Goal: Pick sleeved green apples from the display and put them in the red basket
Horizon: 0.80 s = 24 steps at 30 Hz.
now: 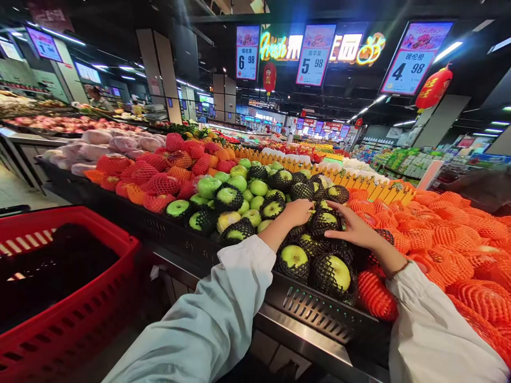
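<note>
1. Both hands are already in the pile: left hand (297, 211) and right hand (353, 227) sit on either side of one netted green apple (328, 221), with packed green apples (255, 199) all around, so basically no gaps to slide fingers into.
2. Right side is walled off by fruit in orange nets (451, 234), touching the apple heap.
3. Left side, red-netted fruit (159, 183) butts up against it too.
4. The black display rim (319, 311) runs along the front, under the forearms.
5. The red basket (72, 298) stands low on the left, well apart; open air above the pile.
</note>
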Tool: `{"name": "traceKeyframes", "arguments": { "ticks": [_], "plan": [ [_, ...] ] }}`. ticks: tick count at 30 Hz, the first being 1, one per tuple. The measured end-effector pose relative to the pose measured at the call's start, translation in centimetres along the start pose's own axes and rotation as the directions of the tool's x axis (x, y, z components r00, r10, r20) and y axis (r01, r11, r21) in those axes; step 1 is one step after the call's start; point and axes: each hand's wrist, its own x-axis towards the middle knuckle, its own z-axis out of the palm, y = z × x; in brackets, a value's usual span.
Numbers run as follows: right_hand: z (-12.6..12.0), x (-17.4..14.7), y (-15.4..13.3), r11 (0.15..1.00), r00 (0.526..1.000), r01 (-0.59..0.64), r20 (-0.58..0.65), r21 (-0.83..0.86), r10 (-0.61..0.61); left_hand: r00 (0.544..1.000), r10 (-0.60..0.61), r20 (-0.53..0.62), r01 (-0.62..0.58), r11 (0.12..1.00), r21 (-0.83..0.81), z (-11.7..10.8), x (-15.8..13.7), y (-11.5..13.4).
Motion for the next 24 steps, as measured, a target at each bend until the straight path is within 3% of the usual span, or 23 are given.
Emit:
{"name": "traceKeyframes", "arguments": {
  "ticks": [5,9,13,16,18,21,24],
  "plan": [
    [0.8,0.4,2.4,1.0,0.997,-0.012,0.075,-0.006,0.013,0.993,0.07,0.1,-0.073,0.997,0.028,0.6,0.4,0.1],
    [0.8,0.6,2.5,0.998,0.992,-0.058,0.113,-0.019,0.06,0.987,0.067,0.145,-0.077,0.995,0.061,0.7,0.4,0.1],
    [0.2,0.5,1.1,0.996,1.0,-0.009,0.028,-0.089,0.012,0.993,-0.011,0.114,0.004,0.998,0.063,0.8,0.3,-0.1],
    [-0.3,0.2,0.4,0.995,0.991,-0.045,-0.13,-0.087,0.034,0.993,-0.045,0.107,0.039,0.998,0.055,1.1,0.4,-0.3],
    [-0.6,0.1,0.3,0.99,0.948,-0.112,-0.307,-0.083,0.081,0.993,-0.04,0.115,0.034,0.998,0.056,1.5,0.6,-0.3],
    [-0.8,0.0,0.5,0.982,0.826,-0.182,-0.548,-0.042,0.13,0.988,-0.042,0.145,0.034,0.998,0.056,2.1,0.8,-0.2],
    [-0.9,0.0,0.7,0.979,0.724,-0.202,-0.67,0.022,0.165,0.978,-0.081,0.193,0.073,0.996,0.05,2.7,0.9,0.2]
  ]
}}
